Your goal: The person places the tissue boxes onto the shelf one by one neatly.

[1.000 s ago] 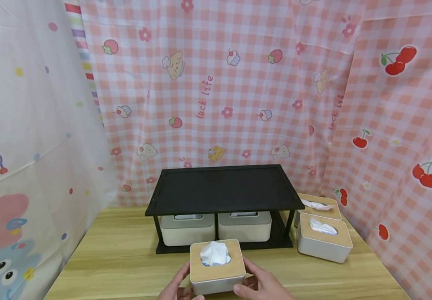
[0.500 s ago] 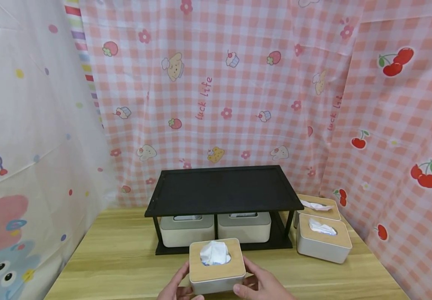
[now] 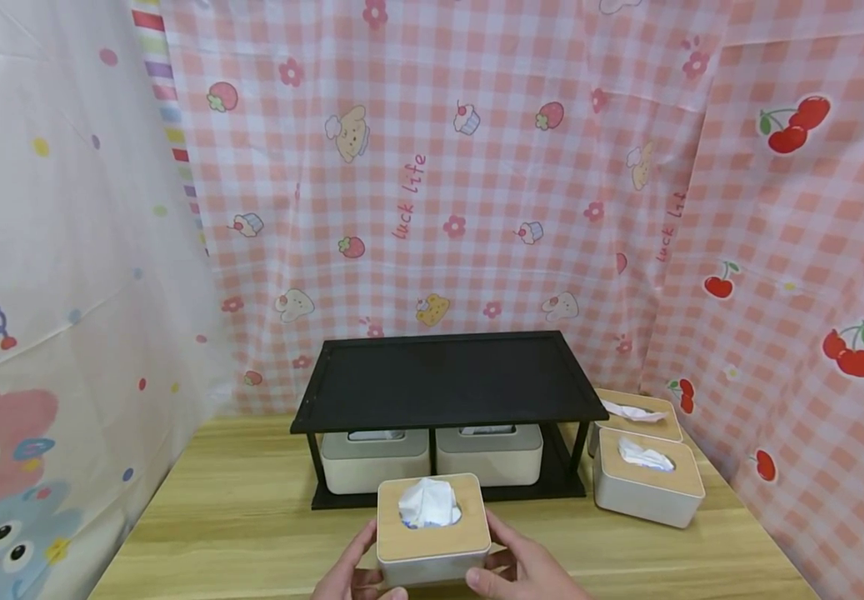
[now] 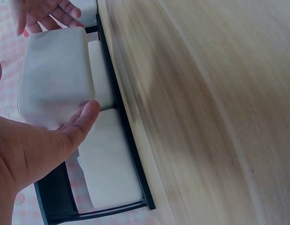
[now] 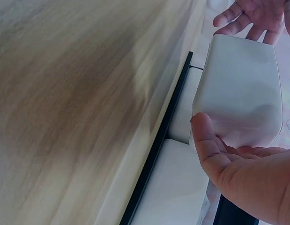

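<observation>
A tissue box with a wooden lid, pale sides and a white tissue poking out is held between both hands, in front of a black rack. My left hand grips its left side, thumb at the near edge. On the opposite side, my right hand holds it the same way. Both wrist views show the box's plain pale side, with the left thumb and right thumb along its lower edge. In those views the wood table shows beyond the box, which appears lifted off it.
Two grey-lidded tissue boxes stand side by side in the lower level of the black rack. At the right, two wooden-lidded tissue boxes sit one behind the other on the wood table. Patterned curtains hang behind and alongside.
The held tissue box has risen very slightly in the head view, with both hands keeping their grip. Everything else stays in place.
</observation>
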Demonstrator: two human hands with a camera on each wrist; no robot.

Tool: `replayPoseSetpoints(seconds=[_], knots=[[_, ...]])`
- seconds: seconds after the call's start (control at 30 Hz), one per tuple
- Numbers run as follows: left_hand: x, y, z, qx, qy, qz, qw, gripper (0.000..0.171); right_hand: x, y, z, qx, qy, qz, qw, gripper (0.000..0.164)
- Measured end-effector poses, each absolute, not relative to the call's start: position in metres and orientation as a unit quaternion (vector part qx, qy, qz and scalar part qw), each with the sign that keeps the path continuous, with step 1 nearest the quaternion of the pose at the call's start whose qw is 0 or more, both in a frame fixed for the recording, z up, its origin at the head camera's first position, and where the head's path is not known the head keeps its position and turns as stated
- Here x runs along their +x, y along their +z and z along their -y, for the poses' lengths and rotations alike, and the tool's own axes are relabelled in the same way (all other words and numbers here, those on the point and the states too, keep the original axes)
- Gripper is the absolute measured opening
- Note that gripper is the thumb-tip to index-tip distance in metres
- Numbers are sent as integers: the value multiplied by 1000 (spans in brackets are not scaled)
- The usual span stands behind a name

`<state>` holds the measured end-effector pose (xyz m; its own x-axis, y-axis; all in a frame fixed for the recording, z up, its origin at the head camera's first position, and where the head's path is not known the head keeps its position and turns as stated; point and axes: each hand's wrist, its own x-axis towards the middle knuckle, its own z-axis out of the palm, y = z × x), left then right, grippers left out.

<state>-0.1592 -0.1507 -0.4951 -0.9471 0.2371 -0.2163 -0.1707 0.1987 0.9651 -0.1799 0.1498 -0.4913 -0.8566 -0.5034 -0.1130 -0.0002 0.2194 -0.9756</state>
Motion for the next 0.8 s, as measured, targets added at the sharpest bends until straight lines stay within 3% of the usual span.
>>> replayPoseSetpoints(seconds=[0.37,0.8], knots=[[-157,-484,152,7,632,-756,171,112,-176,-480,-148,-172,-598,-757,201,91],[-153,-478,153,27,624,-770,130,111,-168,-464,-145,-177,-586,-768,187,93]])
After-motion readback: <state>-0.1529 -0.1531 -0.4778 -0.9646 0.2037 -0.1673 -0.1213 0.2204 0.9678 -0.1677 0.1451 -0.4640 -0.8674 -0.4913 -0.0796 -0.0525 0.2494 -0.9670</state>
